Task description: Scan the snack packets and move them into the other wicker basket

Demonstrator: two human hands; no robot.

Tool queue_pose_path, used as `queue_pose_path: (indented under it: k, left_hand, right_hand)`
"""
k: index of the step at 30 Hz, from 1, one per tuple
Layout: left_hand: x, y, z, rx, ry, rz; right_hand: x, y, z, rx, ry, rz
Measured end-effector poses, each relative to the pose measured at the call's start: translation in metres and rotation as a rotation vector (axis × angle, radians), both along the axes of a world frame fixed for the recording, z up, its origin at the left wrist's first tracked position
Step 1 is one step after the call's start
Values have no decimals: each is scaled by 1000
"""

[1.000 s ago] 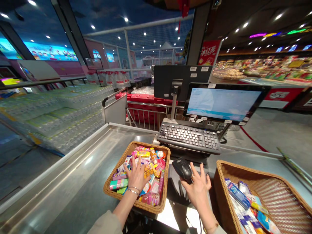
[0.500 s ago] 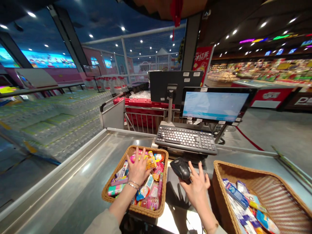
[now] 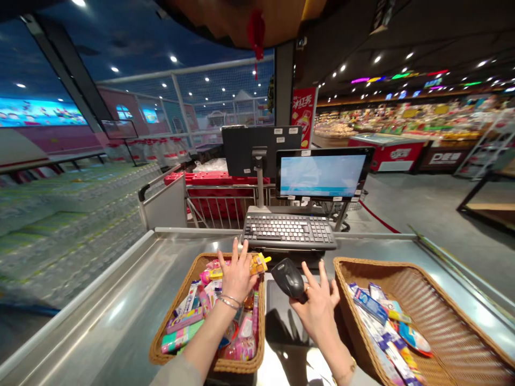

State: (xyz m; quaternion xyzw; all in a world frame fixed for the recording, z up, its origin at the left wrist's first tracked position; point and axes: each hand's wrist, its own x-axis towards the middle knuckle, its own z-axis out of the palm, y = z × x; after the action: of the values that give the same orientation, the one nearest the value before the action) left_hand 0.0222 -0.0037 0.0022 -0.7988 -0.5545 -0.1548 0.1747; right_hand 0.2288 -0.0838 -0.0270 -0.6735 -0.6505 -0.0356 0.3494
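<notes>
Grey floor (image 3: 422, 201); small ceiling spotlights (image 3: 173, 59); dark pillar (image 3: 284, 80); white-framed netting (image 3: 225, 86)

Supermarket, checkout counter (image 3: 116, 289), scanner (image 3: 287, 277), stocked displays (image 3: 434, 123)

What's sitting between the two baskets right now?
In the head view, the black scanner and the right hand up against it lie between the fuller left basket and the right basket; a shadow falls beneath them.
</notes>
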Motion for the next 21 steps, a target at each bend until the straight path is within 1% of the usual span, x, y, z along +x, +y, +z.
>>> queue_pose_path:
  k: [7,10,18,21]
  left_hand:
    - [21,6,-2,24,5,-56]
    - [27,7,-2,25,6,-69]
    - [37,7,2,27,23,-88]
    - [40,6,3,23,26,-97]
  right_hand:
    - [1,-5,7,13,-2,-35]
    - [3,-7,9,23,2,-28]
    - [4,-13,15,23,31,-50]
    - [6,-15,14,27,31,-33]
